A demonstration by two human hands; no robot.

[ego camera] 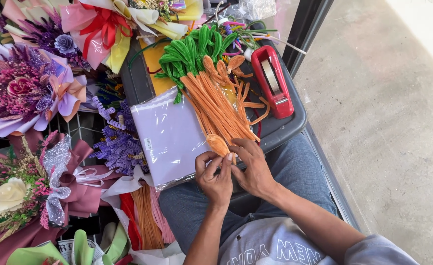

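Observation:
My left hand and my right hand meet at the near edge of a dark grey tray resting on my lap. Together they pinch a small orange petal-shaped loop of pipe cleaner. Just beyond my fingers lies a bundle of long orange pipe cleaners, fanned out, with a bunch of green pipe cleaners behind it. Several finished orange loops lie beside the green ones.
A pack of pale purple sheets in clear wrap lies left of my hands. A red tape dispenser sits on the tray's right side. Wrapped bouquets and purple pipe-cleaner flowers crowd the left. Bare concrete floor is on the right.

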